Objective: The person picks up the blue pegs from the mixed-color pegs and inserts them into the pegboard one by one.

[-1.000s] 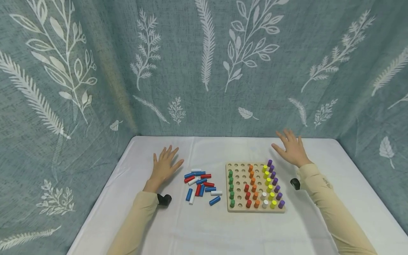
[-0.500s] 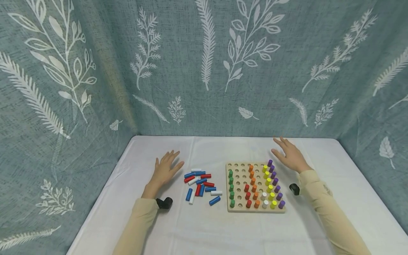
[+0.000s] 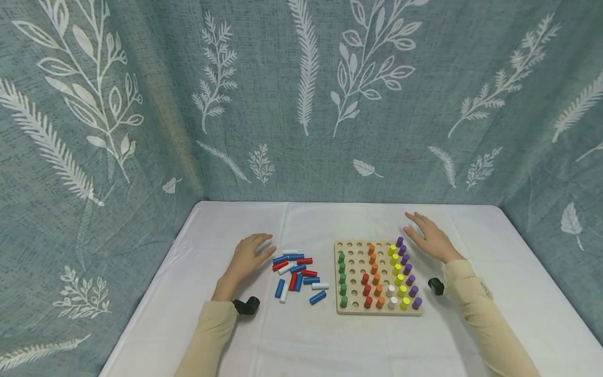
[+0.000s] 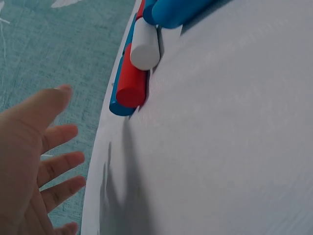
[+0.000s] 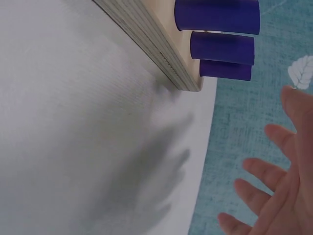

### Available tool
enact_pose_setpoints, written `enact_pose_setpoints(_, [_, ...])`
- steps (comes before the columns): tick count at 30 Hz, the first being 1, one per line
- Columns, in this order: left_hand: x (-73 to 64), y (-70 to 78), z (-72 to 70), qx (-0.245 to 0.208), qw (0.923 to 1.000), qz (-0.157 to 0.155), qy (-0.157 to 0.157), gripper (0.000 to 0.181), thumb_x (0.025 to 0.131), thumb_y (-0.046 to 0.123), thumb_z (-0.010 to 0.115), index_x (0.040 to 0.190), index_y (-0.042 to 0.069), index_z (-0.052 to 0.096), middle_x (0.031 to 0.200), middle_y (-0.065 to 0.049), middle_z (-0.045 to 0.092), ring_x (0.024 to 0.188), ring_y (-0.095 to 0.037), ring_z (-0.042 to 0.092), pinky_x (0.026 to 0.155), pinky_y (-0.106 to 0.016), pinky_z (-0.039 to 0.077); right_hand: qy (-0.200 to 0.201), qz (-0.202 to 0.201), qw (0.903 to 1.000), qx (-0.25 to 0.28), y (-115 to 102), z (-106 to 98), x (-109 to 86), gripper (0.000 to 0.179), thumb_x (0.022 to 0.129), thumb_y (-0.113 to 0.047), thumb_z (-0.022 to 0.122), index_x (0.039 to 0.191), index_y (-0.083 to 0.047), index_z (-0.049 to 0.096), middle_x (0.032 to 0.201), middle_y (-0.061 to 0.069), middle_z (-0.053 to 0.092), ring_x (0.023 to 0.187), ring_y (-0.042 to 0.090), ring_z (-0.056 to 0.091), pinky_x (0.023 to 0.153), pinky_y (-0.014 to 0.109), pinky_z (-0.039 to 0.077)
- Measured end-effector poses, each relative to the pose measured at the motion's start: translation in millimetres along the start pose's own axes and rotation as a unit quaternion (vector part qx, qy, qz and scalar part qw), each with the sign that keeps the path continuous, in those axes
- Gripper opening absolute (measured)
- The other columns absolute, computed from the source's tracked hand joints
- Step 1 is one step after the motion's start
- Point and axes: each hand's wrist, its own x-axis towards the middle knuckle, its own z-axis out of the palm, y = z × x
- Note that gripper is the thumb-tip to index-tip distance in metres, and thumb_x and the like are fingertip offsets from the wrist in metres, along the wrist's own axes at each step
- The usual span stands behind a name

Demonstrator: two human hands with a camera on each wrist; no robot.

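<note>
With twelve o'clock straight ahead of you, the square wooden pegboard [image 3: 359,267] lies flat a little toward three o'clock of the table's middle, its columns running roughly six to twelve. Its pegs stand upright: green pegs [image 3: 343,279] near the nine o'clock side, then red pegs [image 3: 366,290], orange pegs [image 3: 376,280], white pegs [image 3: 392,301], yellow pegs [image 3: 399,279], and purple pegs [image 3: 409,280] along the three o'clock edge.

At the board's nine o'clock, loose pegs [image 3: 293,283] in blue, red and white lie on their sides, pointing various ways; the blue peg [image 3: 317,298] closest to you points eight to two.

Your left hand [image 3: 245,258] hovers at the loose pegs' ten o'clock, thumb and fingers apart and relaxed. Your right hand [image 3: 431,240] hovers at the board's one o'clock, fingers likewise apart. The loose pegs lie between your left hand and the board; the purple pegs stand between your right hand and the yellow ones. A teal leaf-print curtain [image 3: 311,178] hangs at twelve, behind the white tablecloth [image 3: 301,335].
</note>
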Motion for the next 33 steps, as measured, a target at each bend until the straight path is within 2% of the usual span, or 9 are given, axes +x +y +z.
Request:
enact_pose_setpoints(8, [-0.5,5.4,1.4,-0.019,0.9996,0.003,-0.019,0.041,0.089,0.035,0.06,0.119,0.009,0.061,0.122,-0.013,0.057,0.117,-0.032,0.048,0.097,-0.055,0.033,-0.005,-0.001,0.9997,0.023,3.9,5.3,-5.7,0.058,0.098,-0.041,0.039,0.145,-0.007,0.029,0.146,0.029,0.024,0.132,0.049,0.021,0.102,0.066,0.018])
enact_pose_setpoints(17, [-0.8,10.1,0.7,-0.041,0.9979,0.021,-0.045,0.028,0.086,0.026,0.065,0.109,0.01,0.065,0.098,-0.005,0.06,0.096,-0.024,0.054,0.086,-0.046,0.042,-0.026,0.001,0.9986,0.046,7.4,12.2,-14.8,0.055,0.099,-0.034,0.04,0.144,-0.004,0.029,0.144,0.029,0.027,0.131,0.048,0.023,0.105,0.062,0.017])
enact_pose_setpoints(26, [-0.2,12.3,-0.3,-0.045,0.9956,0.036,-0.074,0.024,0.085,0.017,0.067,0.107,0.008,0.066,0.095,-0.005,0.062,0.09,-0.021,0.055,0.083,-0.04,0.046,-0.035,-0.007,0.9965,0.076,9.9,18.5,-23.2,0.053,0.098,-0.031,0.043,0.142,-0.003,0.032,0.144,0.029,0.029,0.131,0.049,0.023,0.105,0.062,0.017])
enact_pose_setpoints(33, [-0.1,10.7,1.6,-0.052,0.9947,0.024,-0.086,0.02,0.085,0.015,0.066,0.104,0.009,0.067,0.091,-0.003,0.06,0.088,-0.019,0.055,0.082,-0.039,0.046,-0.05,-0.014,0.9953,0.082,10.0,23.2,-28.9,0.052,0.097,-0.031,0.046,0.14,-0.001,0.036,0.144,0.034,0.022,0.131,0.054,0.015,0.103,0.067,0.011])
